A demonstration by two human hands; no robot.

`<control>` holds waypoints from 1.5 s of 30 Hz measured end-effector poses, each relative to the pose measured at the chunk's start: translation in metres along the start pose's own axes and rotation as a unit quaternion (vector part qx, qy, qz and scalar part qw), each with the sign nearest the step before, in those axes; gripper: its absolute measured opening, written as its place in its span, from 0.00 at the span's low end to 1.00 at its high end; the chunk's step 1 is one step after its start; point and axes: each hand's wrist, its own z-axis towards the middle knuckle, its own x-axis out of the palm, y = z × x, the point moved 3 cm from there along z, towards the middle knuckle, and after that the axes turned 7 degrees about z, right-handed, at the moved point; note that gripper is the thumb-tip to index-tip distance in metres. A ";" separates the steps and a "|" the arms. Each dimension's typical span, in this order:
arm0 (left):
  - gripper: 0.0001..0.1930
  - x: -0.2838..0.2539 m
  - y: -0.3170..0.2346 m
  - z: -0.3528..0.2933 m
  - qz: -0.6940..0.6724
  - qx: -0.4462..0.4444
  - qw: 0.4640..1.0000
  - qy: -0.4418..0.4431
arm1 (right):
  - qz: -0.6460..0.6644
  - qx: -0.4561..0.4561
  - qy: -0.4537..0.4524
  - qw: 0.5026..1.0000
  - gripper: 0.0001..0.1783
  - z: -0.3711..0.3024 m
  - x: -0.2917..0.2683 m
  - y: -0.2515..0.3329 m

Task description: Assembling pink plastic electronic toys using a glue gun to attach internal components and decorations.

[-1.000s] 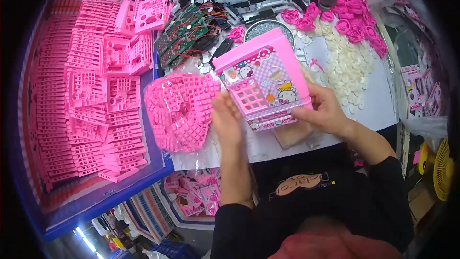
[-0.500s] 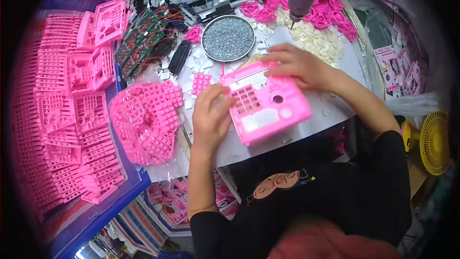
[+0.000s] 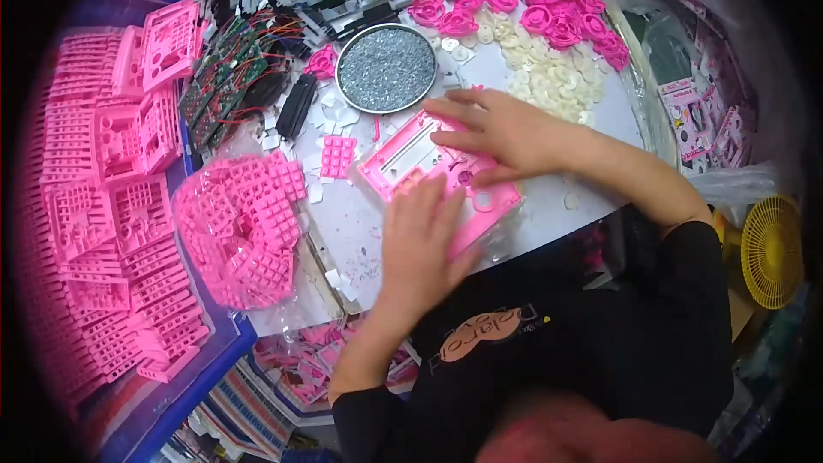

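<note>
A pink plastic toy casing point(image 3: 480, 221) lies tilted on the white tabletop in front of me, its inner side with a raised rim facing up. My left hand point(image 3: 420, 236) rests over its near left part, fingers stretched and thumb spread. Across the upper right part lies my right hand point(image 3: 514, 137), its fingers apart on the casing. Between my hands, the fingers hide much of the casing's middle. A pink button pad point(image 3: 339, 157) sits just left of it. Beyond the casing stands a round dish point(image 3: 340, 84) full of small metal screws.
Left lie a clear bag of pink button pads point(image 3: 244, 227) and a blue crate point(image 3: 193, 407) of stacked pink casings. Green circuit boards point(image 3: 225, 90), black parts point(image 3: 296, 105), pink rings point(image 3: 536, 17) and cream discs point(image 3: 557, 77) cover the far side. A yellow fan point(image 3: 769, 253) stands right.
The casing has been turned over from its outer face and put down on the table. My left hand has moved right onto it. The hanging screwdriver has moved up, mostly out of view.
</note>
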 end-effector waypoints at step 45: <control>0.15 0.012 0.033 -0.004 -0.013 0.033 0.997 -0.064 | -0.065 0.143 -0.203 0.966 0.14 0.014 0.038 0.075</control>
